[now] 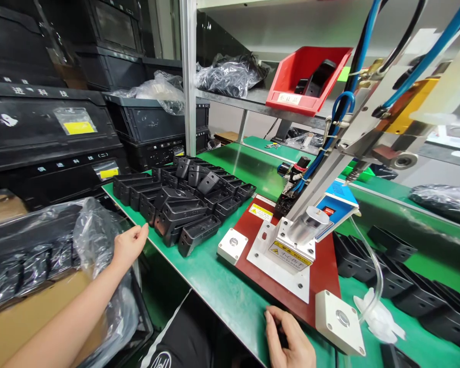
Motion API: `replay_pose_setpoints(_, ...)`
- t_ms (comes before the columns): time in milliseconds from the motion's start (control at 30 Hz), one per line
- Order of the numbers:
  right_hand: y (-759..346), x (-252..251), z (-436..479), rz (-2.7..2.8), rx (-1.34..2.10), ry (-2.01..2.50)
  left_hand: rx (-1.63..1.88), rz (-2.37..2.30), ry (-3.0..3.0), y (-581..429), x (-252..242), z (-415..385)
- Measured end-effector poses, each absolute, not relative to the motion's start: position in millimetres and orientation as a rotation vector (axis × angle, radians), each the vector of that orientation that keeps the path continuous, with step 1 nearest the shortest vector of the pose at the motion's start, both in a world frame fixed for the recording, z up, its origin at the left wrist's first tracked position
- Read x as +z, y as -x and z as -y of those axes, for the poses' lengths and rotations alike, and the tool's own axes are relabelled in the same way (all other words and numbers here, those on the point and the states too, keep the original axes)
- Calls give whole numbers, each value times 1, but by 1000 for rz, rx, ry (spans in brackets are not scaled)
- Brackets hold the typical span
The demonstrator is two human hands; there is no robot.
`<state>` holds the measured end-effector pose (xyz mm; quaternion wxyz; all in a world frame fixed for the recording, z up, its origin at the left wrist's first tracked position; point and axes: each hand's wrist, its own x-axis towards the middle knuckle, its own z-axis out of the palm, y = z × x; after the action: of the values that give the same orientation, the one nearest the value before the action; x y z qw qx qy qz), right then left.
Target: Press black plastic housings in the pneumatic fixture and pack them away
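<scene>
Black rectangular plastic housings (pixel 193 225) lie heaped on the left of the green bench. Beside the heap, at the bench edge, my left hand (pixel 130 245) is closed in a loose fist with nothing visible in it. My right hand (pixel 289 340) rests at the front of the bench with curled fingers and the thumb close to them. A dark patch shows inside its curl, and I cannot tell whether it is an object or shadow. Just beyond this hand stands a bench press on a red-brown base (pixel 245 230), with a metal fixture (pixel 291 250) carrying a round silver cylinder (pixel 310 225).
White button boxes (pixel 233 245) (pixel 340 322) flank the fixture. More black housings (pixel 406 286) and a crumpled white item (pixel 379 317) lie right. A red bin (pixel 308 79) sits on the shelf. At left are black crates (pixel 49 128) and a plastic-lined box (pixel 95 235).
</scene>
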<state>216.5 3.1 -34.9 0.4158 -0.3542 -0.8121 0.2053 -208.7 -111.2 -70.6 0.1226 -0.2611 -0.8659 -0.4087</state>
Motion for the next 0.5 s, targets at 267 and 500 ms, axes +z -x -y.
replay_pose_setpoints(267, -215, -35, -3, 2047, 503, 885, -1197, 2534, 756, 207, -70, 112)
replay_pose_setpoints(500, -214, -35, -4, 2049, 462, 865, -1191, 2532, 746, 205, -68, 112)
